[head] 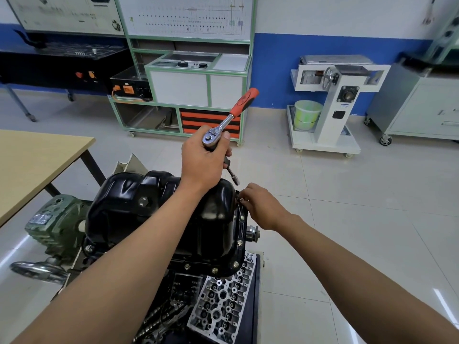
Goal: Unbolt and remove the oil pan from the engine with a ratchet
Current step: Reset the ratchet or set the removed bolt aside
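**Ratchet lifted off the pan, right fingertips on a rim bolt**

Much of the work is covered. The left forearm crosses the black oil pan (pixel 139 202) from near corner to far side and hides its middle. The engine (pixel 183 289) under the pan shows only as dark castings, partly cut off by the lower edge of the view. An aluminium cylinder head (pixel 223 301) lies just beside it on the right. The right hand (pixel 260 207) is seen from the back, so its fingertips are mostly out of sight. Only a small bright bolt (pixel 241 200) glints between them, and whether it sits in its hole or is free cannot be told.

The pan sits upside down on top of the engine, and several flange bolts (pixel 240 242) show along its near and right rim. The right hand's fingers are curled together, pinching the bolt at the pan's far right corner and touching the flange.

The left hand (pixel 202 160) is raised above the pan's far edge with its fingers wrapped round the head of the ratchet (pixel 224 122). The red handle points up and away to the right. The extension and socket (pixel 233 176) hang below the fist, clear of the pan and just above the right fingers. The fist hides where the extension joins the ratchet head.
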Available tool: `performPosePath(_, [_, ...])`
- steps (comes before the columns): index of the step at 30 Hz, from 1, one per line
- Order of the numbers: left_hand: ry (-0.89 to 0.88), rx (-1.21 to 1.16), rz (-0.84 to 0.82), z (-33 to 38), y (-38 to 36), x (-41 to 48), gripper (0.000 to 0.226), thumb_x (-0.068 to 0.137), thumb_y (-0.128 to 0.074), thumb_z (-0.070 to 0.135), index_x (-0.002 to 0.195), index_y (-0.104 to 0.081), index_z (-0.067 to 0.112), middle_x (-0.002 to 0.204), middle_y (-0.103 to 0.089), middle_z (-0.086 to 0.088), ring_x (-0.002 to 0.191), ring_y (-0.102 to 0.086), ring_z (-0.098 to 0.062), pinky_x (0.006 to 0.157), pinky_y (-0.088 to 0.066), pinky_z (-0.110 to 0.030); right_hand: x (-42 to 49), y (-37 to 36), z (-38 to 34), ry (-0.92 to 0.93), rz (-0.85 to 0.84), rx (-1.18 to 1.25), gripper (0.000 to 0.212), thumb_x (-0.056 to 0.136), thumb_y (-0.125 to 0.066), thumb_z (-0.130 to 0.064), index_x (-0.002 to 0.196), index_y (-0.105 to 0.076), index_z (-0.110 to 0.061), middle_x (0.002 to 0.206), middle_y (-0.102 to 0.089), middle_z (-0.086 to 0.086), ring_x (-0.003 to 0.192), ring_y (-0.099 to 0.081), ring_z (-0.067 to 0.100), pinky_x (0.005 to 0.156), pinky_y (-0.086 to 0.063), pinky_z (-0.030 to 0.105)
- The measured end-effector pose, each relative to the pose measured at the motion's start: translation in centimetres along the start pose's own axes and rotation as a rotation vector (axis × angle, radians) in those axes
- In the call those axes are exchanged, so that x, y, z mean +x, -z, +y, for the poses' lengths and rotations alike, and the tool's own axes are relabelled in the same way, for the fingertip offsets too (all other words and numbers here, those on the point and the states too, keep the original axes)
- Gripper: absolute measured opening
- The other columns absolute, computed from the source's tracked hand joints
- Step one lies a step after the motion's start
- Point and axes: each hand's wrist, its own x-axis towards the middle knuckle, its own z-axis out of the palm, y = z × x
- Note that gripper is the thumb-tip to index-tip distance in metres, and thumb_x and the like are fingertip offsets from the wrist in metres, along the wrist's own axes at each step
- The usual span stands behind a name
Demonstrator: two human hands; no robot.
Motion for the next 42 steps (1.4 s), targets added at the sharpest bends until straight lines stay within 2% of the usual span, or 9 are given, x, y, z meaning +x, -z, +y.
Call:
performPosePath(4, [-0.008, 0.0, 0.003, -0.1, 0.0, 0.1, 0.023, 0.102, -0.062, 0.014, 0.094, -0.058, -0.007, 0.079, -0.062, -0.034, 0.059, -0.063, -0.014, 0.051, -0.057, -0.035, 0.0, 0.2, 0.3, 0.012, -0.007, 0.092, 0.021, 0.1, -0.051, -0.007, 0.112, -0.067, -0.01, 0.101, -0.048, -0.002, 0.09, -0.05, 0.017, 0.082, -0.041, 0.026])
performPosePath(10, [0.001, -0.005, -0.002, -0.2, -0.1, 0.0, 0.022, 0.102, -0.062, 0.013, 0.094, -0.057, -0.007, 0.077, -0.062, -0.034, 0.058, -0.062, -0.02, 0.051, -0.055, -0.042, 0.7, 0.4, 0.0, -0.053, -0.036, -0.038, 0.019, 0.099, -0.059, -0.028, 0.109, -0.066, -0.014, 0.097, -0.048, -0.003, 0.09, -0.051, 0.02, 0.081, -0.044, 0.033])
performPosePath(18, [0.017, -0.025, 0.017, -0.6, 0.0, 0.2, 0.025, 0.101, -0.063, 0.014, 0.09, -0.055, -0.007, 0.077, -0.062, -0.034, 0.06, -0.063, -0.024, 0.051, -0.056, -0.039, 0.2, 0.3, -0.2, -0.034, -0.038, -0.043, 0.016, 0.102, -0.052, -0.023, 0.102, -0.062, -0.011, 0.095, -0.047, -0.001, 0.091, -0.053, 0.024, 0.08, -0.042, 0.034])
performPosePath(25, [0.02, -0.045, 0.001, -0.7, 0.1, 0.5, 0.022, 0.101, -0.062, 0.011, 0.092, -0.056, -0.008, 0.079, -0.061, -0.036, 0.059, -0.062, -0.024, 0.049, -0.054, -0.031, 1.0, 2.0, 0.0, 0.086, -0.212, -0.13, 0.018, 0.103, -0.046, -0.02, 0.109, -0.058, -0.009, 0.106, -0.051, 0.006, 0.092, -0.053, 0.027, 0.082, -0.043, 0.04])
performPosePath(31, [0.008, -0.048, -0.011, -0.5, 0.2, 0.2, 0.021, 0.101, -0.062, 0.01, 0.093, -0.056, -0.009, 0.08, -0.059, -0.038, 0.059, -0.061, -0.023, 0.048, -0.053, -0.036, 3.0, 3.6, -1.1, 0.02, -0.014, -0.036, 0.02, 0.1, -0.055, -0.021, 0.094, -0.067, -0.007, 0.091, -0.062, 0.008, 0.085, -0.056, 0.026, 0.079, -0.045, 0.039])
performPosePath(34, [0.021, -0.058, -0.021, -0.5, 0.2, 0.1, 0.022, 0.101, -0.062, 0.012, 0.095, -0.057, -0.009, 0.078, -0.06, -0.036, 0.059, -0.062, -0.025, 0.05, -0.055, -0.038, 3.1, 4.6, -1.3, -0.049, -0.007, 0.153, 0.017, 0.097, -0.06, -0.02, 0.089, -0.071, -0.011, 0.078, -0.064, -0.002, 0.073, -0.057, 0.015, 0.07, -0.045, 0.031])
performPosePath(37, [0.052, -0.089, 0.025, -0.5, 0.5, 0.5, 0.022, 0.102, -0.062, 0.016, 0.094, -0.059, -0.005, 0.073, -0.066, -0.025, 0.059, -0.064, -0.021, 0.051, -0.058, -0.033, 1.7, 5.6, -1.8, -0.189, -0.009, 0.564, 0.017, 0.098, -0.061, -0.019, 0.089, -0.074, -0.012, 0.066, -0.062, -0.006, 0.061, -0.054, 0.007, 0.059, -0.047, 0.024])
performPosePath(40, [0.135, -0.215, 0.055, -0.2, 1.0, 0.8, 0.016, 0.103, -0.061, 0.02, 0.092, -0.061, 0.008, 0.067, -0.069, -0.008, 0.065, -0.069, -0.021, 0.053, -0.058, -0.032, 0.3, 6.7, -3.3, -0.224, -0.003, 0.89, 0.015, 0.098, -0.062, -0.017, 0.092, -0.073, -0.009, 0.073, -0.063, -0.003, 0.07, -0.058, 0.01, 0.061, -0.046, 0.025])
performPosePath(42, [0.21, -0.355, 0.081, 0.1, 2.0, 1.4, 0.018, 0.104, -0.058, 0.024, 0.094, -0.061, 0.009, 0.069, -0.071, -0.006, 0.07, -0.072, -0.022, 0.053, -0.057, -0.03, 0.1, 7.9, -5.2, -0.212, 0.024, 1.035, 0.015, 0.099, -0.06, -0.015, 0.096, -0.072, -0.006, 0.078, -0.063, 0.0, 0.072, -0.059, 0.012, 0.06, -0.047, 0.024])
